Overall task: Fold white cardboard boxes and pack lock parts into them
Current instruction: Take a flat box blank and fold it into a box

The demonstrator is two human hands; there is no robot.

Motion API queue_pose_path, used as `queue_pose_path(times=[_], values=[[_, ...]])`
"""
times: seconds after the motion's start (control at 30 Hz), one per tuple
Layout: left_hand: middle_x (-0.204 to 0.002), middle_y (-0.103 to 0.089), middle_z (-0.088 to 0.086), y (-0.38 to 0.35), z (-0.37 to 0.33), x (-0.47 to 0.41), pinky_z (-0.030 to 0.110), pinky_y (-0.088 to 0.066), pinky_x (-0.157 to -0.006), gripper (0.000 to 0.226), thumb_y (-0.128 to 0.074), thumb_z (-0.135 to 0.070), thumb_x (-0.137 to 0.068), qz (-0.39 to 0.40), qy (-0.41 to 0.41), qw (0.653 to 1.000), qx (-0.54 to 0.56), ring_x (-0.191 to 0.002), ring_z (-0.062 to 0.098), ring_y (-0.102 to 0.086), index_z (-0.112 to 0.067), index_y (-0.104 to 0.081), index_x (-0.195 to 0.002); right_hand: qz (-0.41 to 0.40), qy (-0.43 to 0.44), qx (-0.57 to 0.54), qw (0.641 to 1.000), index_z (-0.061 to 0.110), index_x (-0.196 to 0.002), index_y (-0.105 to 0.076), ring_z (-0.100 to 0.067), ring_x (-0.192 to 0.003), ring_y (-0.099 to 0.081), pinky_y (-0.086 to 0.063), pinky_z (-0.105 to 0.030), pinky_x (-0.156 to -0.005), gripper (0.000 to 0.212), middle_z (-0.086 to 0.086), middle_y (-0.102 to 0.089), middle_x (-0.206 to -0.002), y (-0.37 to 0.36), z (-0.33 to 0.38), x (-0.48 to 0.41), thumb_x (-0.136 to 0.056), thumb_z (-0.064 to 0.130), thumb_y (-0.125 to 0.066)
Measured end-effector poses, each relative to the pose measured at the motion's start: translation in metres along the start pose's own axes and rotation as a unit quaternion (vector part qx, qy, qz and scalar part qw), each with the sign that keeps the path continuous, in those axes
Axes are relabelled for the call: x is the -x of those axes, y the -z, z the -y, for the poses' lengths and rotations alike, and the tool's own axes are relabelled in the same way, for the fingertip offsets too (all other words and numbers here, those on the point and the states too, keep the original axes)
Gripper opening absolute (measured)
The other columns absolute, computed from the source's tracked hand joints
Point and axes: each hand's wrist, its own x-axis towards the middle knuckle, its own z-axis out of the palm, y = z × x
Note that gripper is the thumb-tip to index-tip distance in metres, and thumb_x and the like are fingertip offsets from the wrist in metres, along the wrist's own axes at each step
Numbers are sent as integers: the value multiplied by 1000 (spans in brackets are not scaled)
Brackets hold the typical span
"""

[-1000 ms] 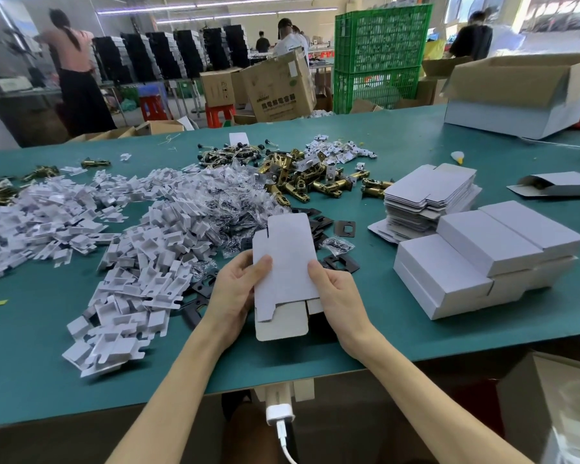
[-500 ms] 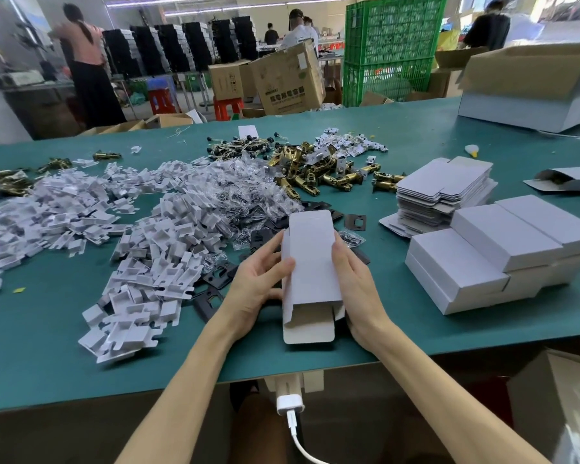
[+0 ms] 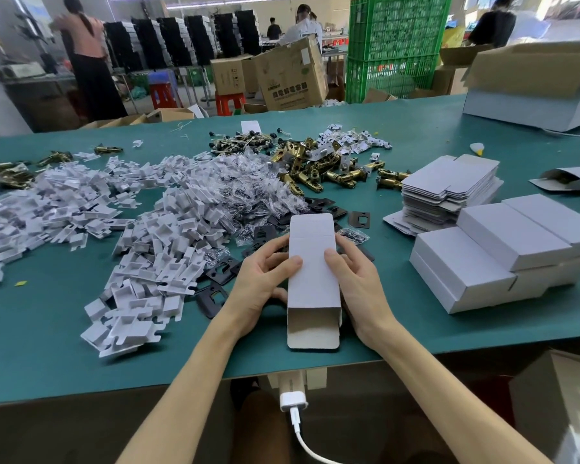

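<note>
- Step in hand: box erection. One white cardboard box (image 3: 310, 262) is opened out into a rectangular sleeve. It is held at 6 o'clock of the work area, low over the near edge of the green table (image 3: 31, 346).
- Left hand (image 3: 265, 279): grips the left wall of the box, with the thumb laid across the top face and the fingers curled round the side.
- Right hand (image 3: 359, 279): holds the right wall in a mirrored grip, thumb on the top face. How far its fingers reach underneath cannot be told.
- Box condition: the near end is open, and its tuck flap (image 3: 312, 333) lies unfolded, pointing to 6 o'clock. The far flap (image 3: 310, 222) lies in line with the top face, pointing to 12 o'clock. Neither end appears closed, and no part shows in the near mouth.
- Parts supply, read from the box:
  - white card inserts (image 3: 148, 256) at 9 to 10 o'clock, near
  - black strike plates (image 3: 359, 217) at 12 to 1 o'clock, just beyond the far flap
  - brass latch bodies (image 3: 315, 175) at 12 o'clock, farther back
- Box stock: flat box blanks (image 3: 449, 185) are at 2 o'clock. Closed boxes (image 3: 489, 252) are stacked at 3 o'clock.
- Next move (judgement): close one end.
  - One hand keeps the sleeve square.
  - The other hand folds that end's flap over and tucks it in.
  - Parts are then loaded through the remaining open end.
- Caution (judgement): hard side pressure is likely to flatten the sleeve again. Grip lightly along the walls.
</note>
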Motion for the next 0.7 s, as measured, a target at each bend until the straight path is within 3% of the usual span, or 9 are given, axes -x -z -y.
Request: queue_pose_path(times=[0.17, 0.23, 0.33, 0.47, 0.7], values=[[-113, -77, 9, -3, 0, 1, 66, -55, -84, 34, -72, -31, -94, -26, 9, 1000, -5, -100, 31, -74, -17, -68, -125, 11, -2, 21, 1000, 19, -120, -62, -35, -98, -72, -58, -55, -85, 19, -11, -76, -105, 0, 0, 1, -102, 25, -62], [-100, -75, 11, -2, 1, 1, 51, -58, -72, 15, -69, -30, -100, -36, 10, 999, 1, -89, 34, -70, -16, -70, -106, 18, -4, 21, 1000, 16, -114, -65, -32, -93, -73, -60, -47, -78, 16, -10, -76, -103, 0, 0, 2, -101, 26, -63], [-82, -68, 8, -3, 1, 0, 36, -55, -58, 29, -63, -31, -103, -52, 21, 998, -2, -73, 31, -67, -23, -66, -76, 30, -9, 28, 999, 13, -104, -69, -24, -82, -72, -59, -33, -67, 17, -12, -76, -97, -1, 0, 3, -101, 29, -63], [-86, -73, 12, -1, 4, -1, 40, -55, -66, 28, -62, -33, -104, -50, 29, 998, 0, -76, 27, -72, -9, -67, -91, 42, -4, 33, 999, 8, -100, -68, -22, -77, -70, -56, -31, -64, 18, -17, -75, -95, 0, 0, 4, -100, 26, -65], [-84, -73, 12, -1, 6, -3, 32, -52, -58, 42, -57, -39, -106, -64, 45, 997, 17, -71, 25, -70, -1, -70, -97, 45, 1, 44, 998, 11, -98, -69, -25, -78, -69, -54, -41, -69, 16, -17, -75, -94, -1, -1, 4, -97, 28, -70]])
